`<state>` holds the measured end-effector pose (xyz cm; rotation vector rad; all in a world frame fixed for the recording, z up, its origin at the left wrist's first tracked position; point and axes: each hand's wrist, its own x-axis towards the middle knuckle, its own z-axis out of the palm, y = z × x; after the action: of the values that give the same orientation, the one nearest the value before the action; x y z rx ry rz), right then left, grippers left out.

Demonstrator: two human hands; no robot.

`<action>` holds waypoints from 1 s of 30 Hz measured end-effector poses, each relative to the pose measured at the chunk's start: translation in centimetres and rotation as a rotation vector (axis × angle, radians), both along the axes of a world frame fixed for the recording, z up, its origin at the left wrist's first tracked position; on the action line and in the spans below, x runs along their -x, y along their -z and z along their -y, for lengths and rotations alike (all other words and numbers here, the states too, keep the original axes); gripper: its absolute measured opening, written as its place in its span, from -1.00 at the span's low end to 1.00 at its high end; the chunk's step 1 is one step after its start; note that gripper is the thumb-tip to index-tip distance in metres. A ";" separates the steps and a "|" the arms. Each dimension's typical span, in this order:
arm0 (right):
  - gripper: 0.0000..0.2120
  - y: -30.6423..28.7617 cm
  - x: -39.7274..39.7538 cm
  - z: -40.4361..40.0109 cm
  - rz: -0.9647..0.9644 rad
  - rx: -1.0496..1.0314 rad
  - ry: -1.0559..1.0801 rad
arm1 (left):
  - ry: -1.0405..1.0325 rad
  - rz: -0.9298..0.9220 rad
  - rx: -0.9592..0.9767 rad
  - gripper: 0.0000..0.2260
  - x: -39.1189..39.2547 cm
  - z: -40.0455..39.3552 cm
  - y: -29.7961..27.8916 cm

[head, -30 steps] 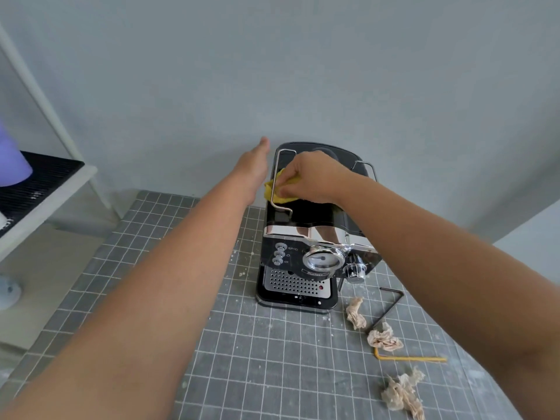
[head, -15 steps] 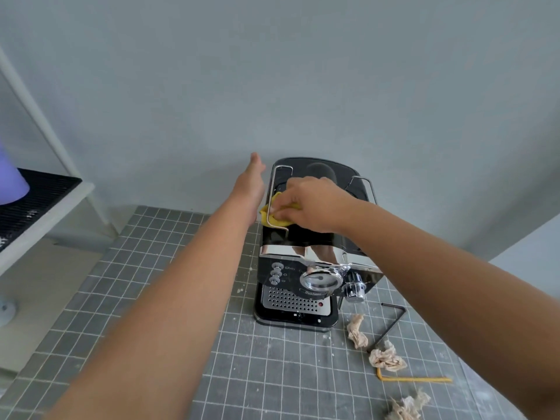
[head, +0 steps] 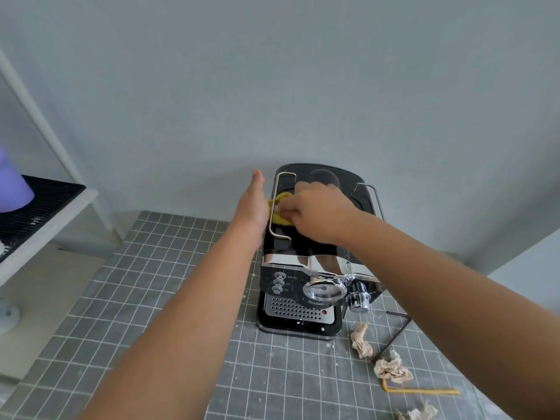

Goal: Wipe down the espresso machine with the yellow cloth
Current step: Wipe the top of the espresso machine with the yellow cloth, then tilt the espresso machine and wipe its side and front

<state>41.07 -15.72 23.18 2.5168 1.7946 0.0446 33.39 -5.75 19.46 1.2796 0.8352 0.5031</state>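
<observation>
A black and chrome espresso machine stands on the grey grid mat, its front facing me. My right hand presses a small yellow cloth onto the machine's black top, near the left chrome rail. Most of the cloth is hidden under the fingers. My left hand lies flat against the machine's left side, fingers straight and pointing away from me, holding nothing.
Several crumpled paper scraps lie on the grid mat right of the machine, beside a black bent rod and a yellow stick. A white shelf with a purple object stands at the left. A grey wall rises close behind.
My right hand and the cloth have slid a little along the machine's top by the left rail. The camera tilted, so the machine sits lower in view. My left hand stays on the side.
</observation>
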 end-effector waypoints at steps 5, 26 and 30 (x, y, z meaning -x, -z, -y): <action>-0.77 -1.7 0.5 5.1 -0.250 0.024 -0.132 | -0.002 -0.041 -0.116 -0.49 0.1 0.3 -0.2; -0.75 0.3 -7.4 8.7 -1.073 -0.800 0.963 | -0.011 -0.472 -0.855 -0.72 -1.6 0.1 -0.7; -0.93 -0.2 -7.2 8.7 -1.191 -0.829 1.007 | -0.001 -0.443 -0.839 -0.73 -1.8 -0.2 -0.6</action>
<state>48.24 -24.44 23.40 4.2116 0.0938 -1.1510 35.22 -5.55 20.08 2.2180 1.0321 0.6071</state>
